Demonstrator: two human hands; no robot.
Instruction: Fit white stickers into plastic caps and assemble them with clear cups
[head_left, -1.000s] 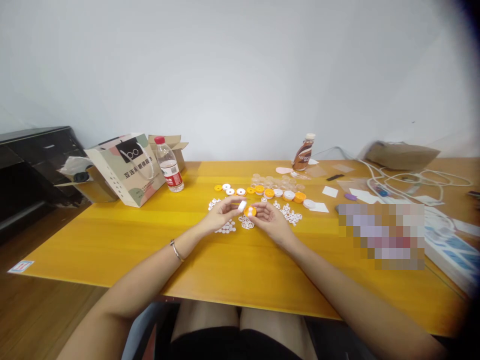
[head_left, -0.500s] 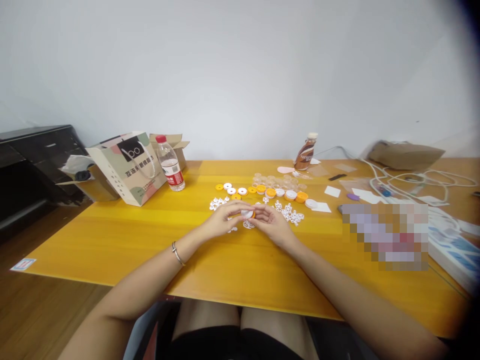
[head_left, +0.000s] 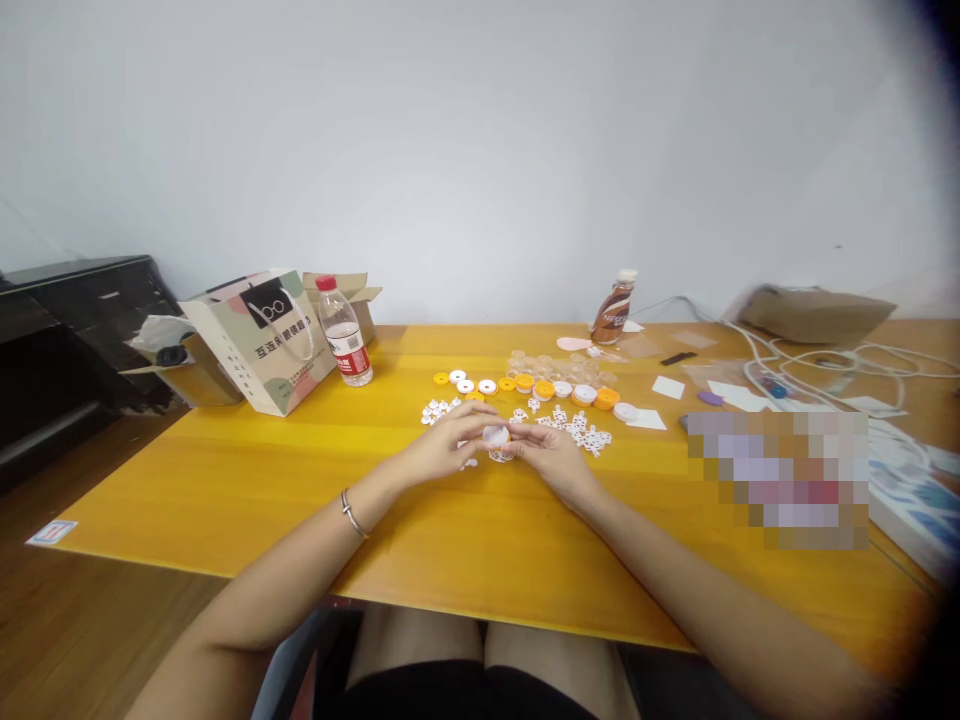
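Between the fingertips of both hands is a small round white disc-like case (head_left: 496, 436) with a bit of orange at its edge. My left hand (head_left: 442, 445) curls round its left side, thumb and fingers closed on it. On the other side, my right hand (head_left: 553, 455) pinches its rim. Just below the case, partly covered by it, are some white cut-out pieces. White openwork pieces (head_left: 592, 437) lie scattered beyond my right hand, and small white knobbed parts (head_left: 439, 410) beyond my left. Farther back runs a row of white and orange round pieces (head_left: 562, 389).
Clear plastic caps (head_left: 559, 366) sit behind the row. At left stand a paper bag (head_left: 262, 345) and a water bottle (head_left: 346, 340). A brown drink bottle (head_left: 614, 307) is at the back. White cables (head_left: 810, 350), paper cards (head_left: 667, 387) and a blurred-out object (head_left: 787, 475) occupy the right.
The round case has turned between my fingers; more of its white face and less orange shows now. My hands stay nearly in place, and the view has shifted slightly.
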